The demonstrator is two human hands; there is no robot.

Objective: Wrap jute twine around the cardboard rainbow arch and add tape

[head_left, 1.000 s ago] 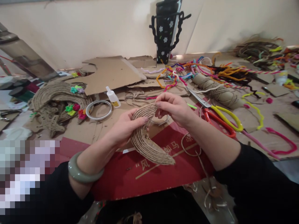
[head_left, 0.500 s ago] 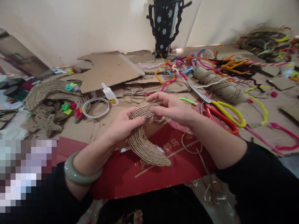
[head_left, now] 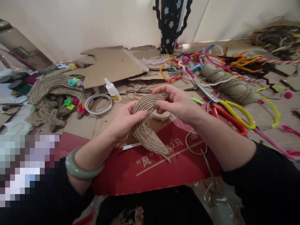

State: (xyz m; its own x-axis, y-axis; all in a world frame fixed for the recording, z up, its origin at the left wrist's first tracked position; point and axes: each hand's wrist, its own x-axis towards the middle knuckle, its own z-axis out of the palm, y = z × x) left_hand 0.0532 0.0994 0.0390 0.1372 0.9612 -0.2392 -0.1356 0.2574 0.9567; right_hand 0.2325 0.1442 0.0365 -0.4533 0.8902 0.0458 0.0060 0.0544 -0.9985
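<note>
Between my hands is a crescent moon shape covered in rows of jute twine [head_left: 150, 136], held above a red cardboard sheet [head_left: 122, 175]. My left hand [head_left: 127, 120] grips its left side, the thumb lying across the twine rows. My right hand [head_left: 175, 101] pinches the upper right end, thumb at the inner edge and fingers behind. The lower tip points down to the right, with a short twine end sticking out. Right of it, a loop of twine [head_left: 196, 153] lies on the red sheet. A roll of tape behind the crescent is partly hidden by my right hand.
Scissors with red and yellow handles [head_left: 225, 112] lie at right, by a twine spool [head_left: 229, 82] and colourful pipe cleaners [head_left: 185, 67]. A glue bottle [head_left: 112, 90] and a tape roll [head_left: 98, 104] are left of centre. Further left lies another twine crescent [head_left: 47, 87] with flowers.
My right hand has closed onto the upper end of the crescent, its fingers now behind it. The crescent has tilted slightly, and the whole view has shifted a little.
</note>
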